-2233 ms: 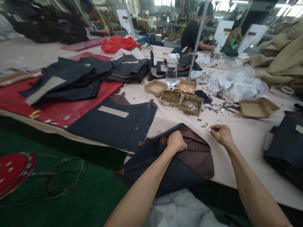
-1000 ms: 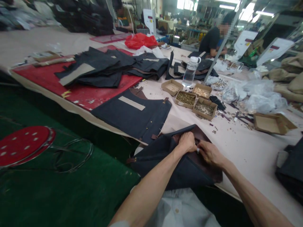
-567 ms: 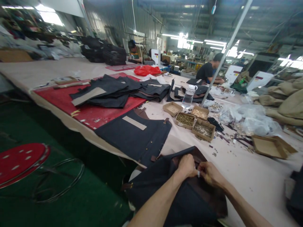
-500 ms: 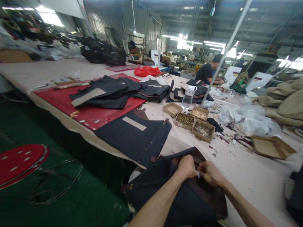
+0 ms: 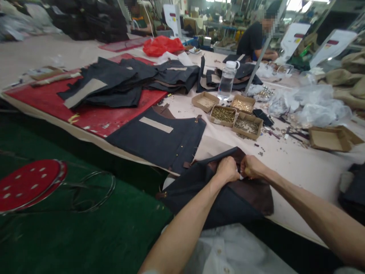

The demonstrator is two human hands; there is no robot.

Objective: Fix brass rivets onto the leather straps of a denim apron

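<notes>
A dark navy fabric piece with a brown lining (image 5: 253, 196) hangs over the table's near edge, partly folded. My left hand (image 5: 228, 168) is closed on its upper part, fingers curled into the folds. Close beside it, my right hand (image 5: 252, 166) is closed in a pinch at the brown side. A small white bit (image 5: 241, 177) shows between the two hands; what it is I cannot make out. The right fingertips are partly hidden. Just beyond lies a flat dark fabric panel (image 5: 154, 140) with a beige strip and small brown tabs.
Small cardboard boxes of metal fittings (image 5: 223, 115) stand past my hands, near a water bottle (image 5: 227, 82). Stacked dark panels (image 5: 114, 82) lie on a red board (image 5: 42, 102). A red stool (image 5: 31, 182) stands at left. A co-worker (image 5: 253, 38) sits across the table.
The view has tilted downward, so the table and hands sit higher and a pale buttoned garment shows below. Both hands keep their closed hold on the fabric piece, with little visible change.
</notes>
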